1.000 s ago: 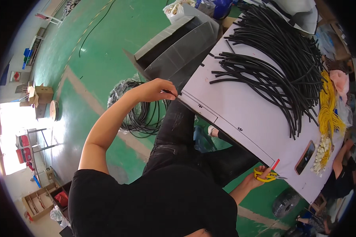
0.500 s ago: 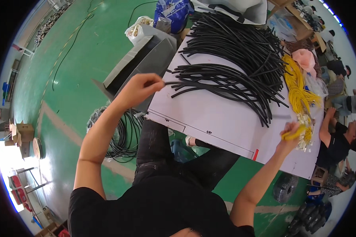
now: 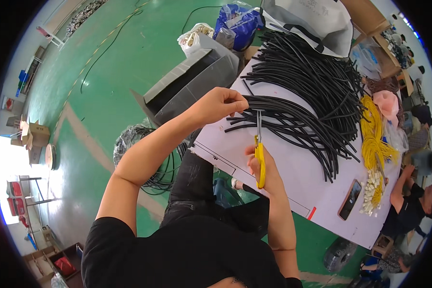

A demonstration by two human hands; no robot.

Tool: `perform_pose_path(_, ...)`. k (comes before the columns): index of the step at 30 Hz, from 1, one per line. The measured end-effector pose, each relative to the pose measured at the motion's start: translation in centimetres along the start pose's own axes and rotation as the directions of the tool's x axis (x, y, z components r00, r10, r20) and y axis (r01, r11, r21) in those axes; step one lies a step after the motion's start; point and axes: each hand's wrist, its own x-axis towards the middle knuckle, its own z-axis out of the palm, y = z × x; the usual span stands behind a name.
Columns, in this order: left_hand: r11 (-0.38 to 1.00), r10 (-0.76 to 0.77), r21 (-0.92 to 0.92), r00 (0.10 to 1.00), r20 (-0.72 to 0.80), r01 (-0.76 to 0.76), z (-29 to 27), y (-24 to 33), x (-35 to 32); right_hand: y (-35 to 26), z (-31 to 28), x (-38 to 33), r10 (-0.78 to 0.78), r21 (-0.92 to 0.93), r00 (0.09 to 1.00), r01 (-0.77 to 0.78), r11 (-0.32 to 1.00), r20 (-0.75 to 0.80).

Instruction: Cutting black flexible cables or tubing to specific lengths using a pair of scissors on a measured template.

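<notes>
Pinched fingers of my left hand [image 3: 225, 103] hold the left ends of the near black tubes [image 3: 293, 111]; how many they grip is hidden. My right hand [image 3: 270, 174] is closed round the yellow handles of a pair of scissors [image 3: 259, 161]. The scissor blades point away from me and reach over the near tubes, just right of my left hand. Whether they touch a tube I cannot tell. Beyond lies a larger heap of black tubes [image 3: 305, 65] on the white table [image 3: 293, 156].
At the table's right lie yellow wires [image 3: 371, 127] with white connectors [image 3: 371, 192], a phone [image 3: 350, 200] and a pink bag [image 3: 386, 104]. A grey bin [image 3: 204, 84] stands left of the table, with coiled black cable [image 3: 161, 180] below. A co-worker [image 3: 413, 201] is at the right.
My right hand has swung left from beside the yellow wires to the near tubes, bringing the scissors. My left hand has moved right onto the tube ends. The phone now shows.
</notes>
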Motion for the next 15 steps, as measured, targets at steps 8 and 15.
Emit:
perform_pose_path(8,0.993,0.082,0.085,0.997,0.006,-0.082,0.1,0.1,0.0,-1.2,0.6,2.3,-0.05,-0.198,0.999,0.049,0.979,-0.003)
perform_pose_path(15,0.989,0.077,0.129,0.997,-0.016,-0.075,0.0,0.1,-0.2,-1.5,0.8,2.7,-0.092,-0.214,0.996,0.087,0.973,-0.015)
